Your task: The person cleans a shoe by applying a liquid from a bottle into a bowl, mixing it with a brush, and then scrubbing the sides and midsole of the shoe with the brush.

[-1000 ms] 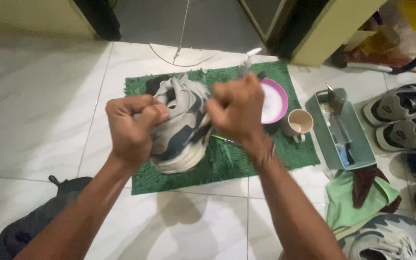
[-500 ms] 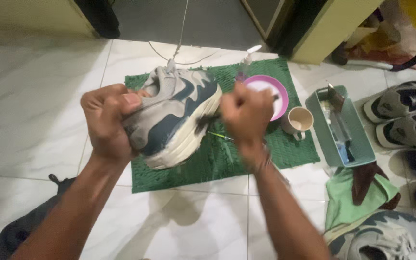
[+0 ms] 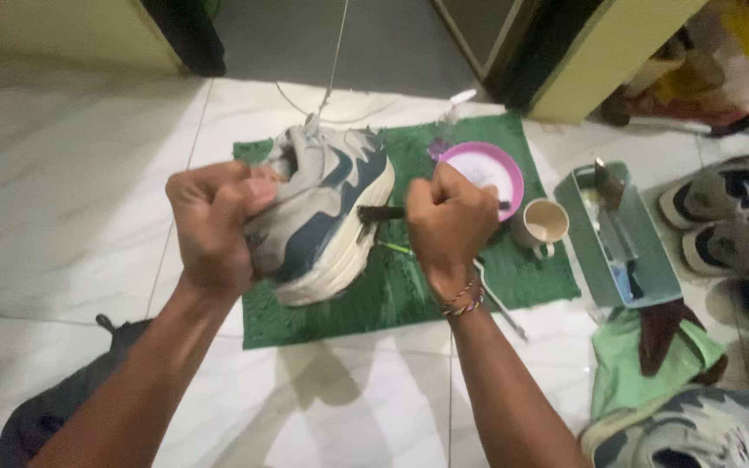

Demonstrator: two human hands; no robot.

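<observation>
My left hand [image 3: 215, 218] grips the heel end of a grey and navy sneaker [image 3: 327, 217] with a thick cream sole, held tilted above a green mat [image 3: 409, 277]. My right hand [image 3: 451, 221] is closed in a fist around a small dark brush [image 3: 376, 213], whose bristle end touches the sneaker's sole at the toe side. Beaded bracelets circle my right wrist.
A pink bowl [image 3: 489, 166] and a beige mug [image 3: 543, 227] sit at the mat's right. A teal tray [image 3: 626, 243] of tools, green and brown cloths [image 3: 652, 355] and more sneakers [image 3: 734, 217] lie to the right. A dark bag [image 3: 62, 399] lies at lower left.
The sneaker was turned from top-up to its side and lifted. My right hand moved from in front of the shoe to its toe side, bringing the brush against the sole.
</observation>
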